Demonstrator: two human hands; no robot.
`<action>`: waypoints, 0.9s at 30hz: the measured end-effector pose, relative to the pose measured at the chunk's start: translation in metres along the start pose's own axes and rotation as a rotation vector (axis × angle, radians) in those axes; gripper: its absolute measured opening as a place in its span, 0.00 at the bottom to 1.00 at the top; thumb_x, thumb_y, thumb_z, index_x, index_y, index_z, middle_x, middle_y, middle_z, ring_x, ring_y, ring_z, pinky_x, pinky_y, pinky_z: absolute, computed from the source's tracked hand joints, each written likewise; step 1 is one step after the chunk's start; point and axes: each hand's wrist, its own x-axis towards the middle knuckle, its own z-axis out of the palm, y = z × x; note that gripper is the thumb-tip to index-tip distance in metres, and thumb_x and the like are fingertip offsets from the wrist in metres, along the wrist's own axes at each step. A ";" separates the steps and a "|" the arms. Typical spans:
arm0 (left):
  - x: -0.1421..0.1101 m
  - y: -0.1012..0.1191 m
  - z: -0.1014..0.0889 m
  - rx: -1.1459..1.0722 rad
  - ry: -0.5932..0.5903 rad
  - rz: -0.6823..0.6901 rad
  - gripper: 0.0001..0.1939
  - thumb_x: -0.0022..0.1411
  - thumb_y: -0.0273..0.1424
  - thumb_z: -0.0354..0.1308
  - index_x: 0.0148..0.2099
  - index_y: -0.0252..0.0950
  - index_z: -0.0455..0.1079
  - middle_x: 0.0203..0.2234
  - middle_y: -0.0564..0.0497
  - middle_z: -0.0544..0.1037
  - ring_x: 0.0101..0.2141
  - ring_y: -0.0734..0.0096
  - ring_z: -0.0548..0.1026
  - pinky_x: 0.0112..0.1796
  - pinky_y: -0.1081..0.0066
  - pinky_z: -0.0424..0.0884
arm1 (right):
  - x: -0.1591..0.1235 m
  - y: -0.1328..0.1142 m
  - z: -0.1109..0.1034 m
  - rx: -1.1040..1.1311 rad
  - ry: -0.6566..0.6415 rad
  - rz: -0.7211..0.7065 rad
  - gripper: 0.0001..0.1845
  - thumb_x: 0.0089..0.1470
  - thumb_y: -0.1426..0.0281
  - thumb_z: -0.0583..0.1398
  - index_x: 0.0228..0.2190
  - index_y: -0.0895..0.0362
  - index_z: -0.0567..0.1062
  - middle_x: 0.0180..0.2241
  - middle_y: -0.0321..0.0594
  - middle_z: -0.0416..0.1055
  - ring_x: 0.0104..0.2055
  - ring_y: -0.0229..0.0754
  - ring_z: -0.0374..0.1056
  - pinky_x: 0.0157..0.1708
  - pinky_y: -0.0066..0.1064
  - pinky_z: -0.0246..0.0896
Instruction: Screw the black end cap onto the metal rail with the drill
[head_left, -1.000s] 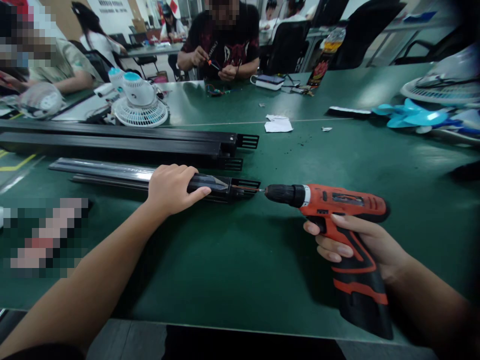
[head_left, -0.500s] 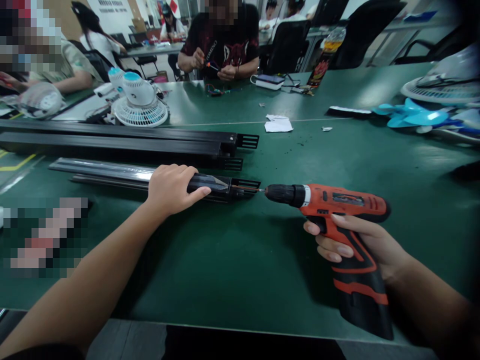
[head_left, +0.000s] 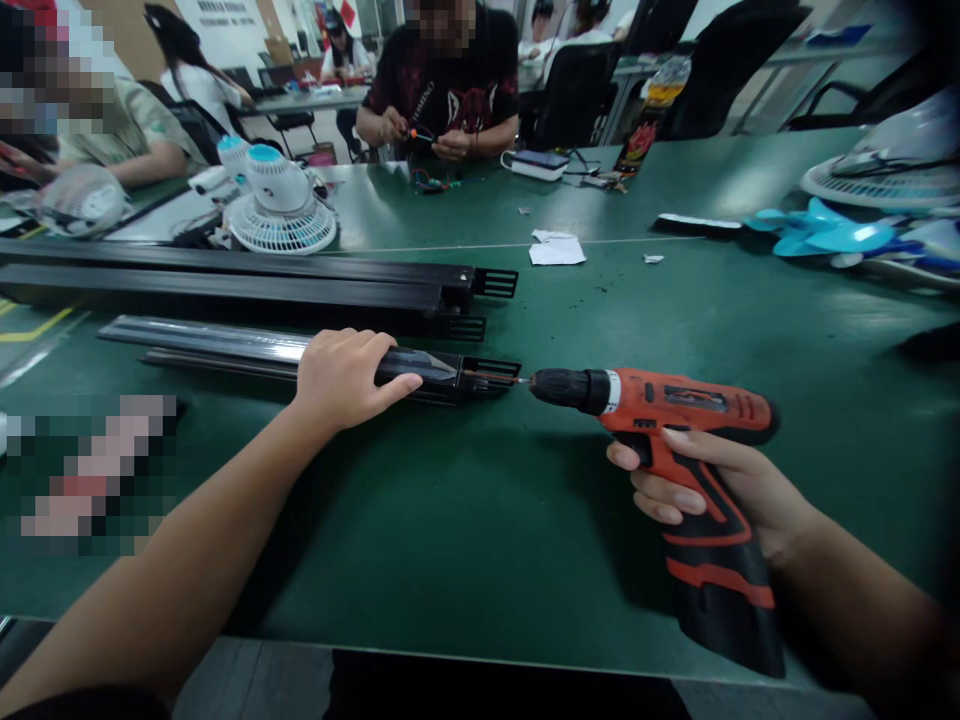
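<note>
My left hand point(head_left: 349, 378) is wrapped over a long black bar-shaped unit point(head_left: 217, 338) lying on the green table, its thumb toward the slotted end bracket point(head_left: 491, 372). Clear plastic film seems to cover part of the bar. In my right hand point(head_left: 720, 490) is an orange and black cordless drill point(head_left: 686, 395), held by its grip with fingers near the trigger. The drill points left, and its thin bit point(head_left: 517, 380) reaches the bracket end of the bar. Whether the tip sits in a screw is too small to tell.
More long black bars point(head_left: 300, 285) with slotted ends lie just behind. White fan parts point(head_left: 281, 210) stand at back left; blue fan blades point(head_left: 825, 232) and a grille point(head_left: 885, 175) are at right. Paper scraps point(head_left: 556, 248) and a bottle point(head_left: 649, 120) are farther back. A co-worker point(head_left: 450, 90) sits opposite, handling a small tool.
Both my hands, the bar and the drill look nearly unchanged in position. Across the table, the co-worker's hands have shifted slightly.
</note>
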 end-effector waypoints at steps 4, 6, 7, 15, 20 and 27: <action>0.000 0.000 0.000 -0.007 -0.003 -0.002 0.41 0.71 0.65 0.40 0.47 0.37 0.80 0.36 0.40 0.85 0.37 0.47 0.79 0.42 0.52 0.70 | 0.000 0.000 0.001 0.002 -0.003 0.016 0.17 0.53 0.57 0.74 0.32 0.58 0.85 0.16 0.30 0.63 0.19 0.34 0.51 0.24 0.28 0.64; 0.000 0.000 0.000 -0.003 -0.004 -0.002 0.41 0.71 0.66 0.40 0.47 0.37 0.80 0.36 0.40 0.85 0.37 0.47 0.79 0.42 0.52 0.70 | 0.000 0.000 0.000 -0.005 0.008 0.004 0.16 0.52 0.57 0.75 0.32 0.58 0.84 0.18 0.31 0.66 0.19 0.33 0.50 0.24 0.28 0.64; 0.000 0.000 0.000 0.000 -0.004 -0.002 0.41 0.71 0.66 0.40 0.47 0.37 0.80 0.36 0.40 0.85 0.37 0.47 0.79 0.42 0.52 0.70 | 0.000 0.001 0.000 -0.006 0.016 -0.003 0.16 0.52 0.57 0.75 0.33 0.57 0.84 0.19 0.31 0.67 0.19 0.33 0.49 0.24 0.29 0.64; 0.000 0.000 -0.001 -0.012 -0.008 -0.003 0.39 0.71 0.65 0.42 0.47 0.38 0.80 0.37 0.40 0.85 0.37 0.47 0.80 0.42 0.52 0.70 | -0.002 0.002 -0.001 -0.022 0.042 0.001 0.18 0.54 0.56 0.73 0.34 0.57 0.80 0.21 0.31 0.65 0.20 0.33 0.50 0.24 0.29 0.64; 0.000 0.001 -0.002 -0.021 -0.006 -0.008 0.39 0.71 0.65 0.42 0.47 0.39 0.81 0.37 0.40 0.85 0.37 0.47 0.79 0.42 0.52 0.70 | -0.002 0.003 -0.001 -0.007 0.043 0.010 0.19 0.53 0.55 0.74 0.34 0.58 0.81 0.19 0.30 0.63 0.19 0.33 0.49 0.24 0.29 0.64; 0.001 0.001 -0.002 -0.018 -0.019 -0.008 0.40 0.70 0.65 0.41 0.47 0.38 0.81 0.37 0.39 0.85 0.37 0.47 0.80 0.42 0.52 0.70 | -0.001 0.003 -0.002 0.031 0.025 0.007 0.18 0.53 0.56 0.75 0.33 0.58 0.83 0.20 0.30 0.64 0.20 0.31 0.49 0.24 0.26 0.65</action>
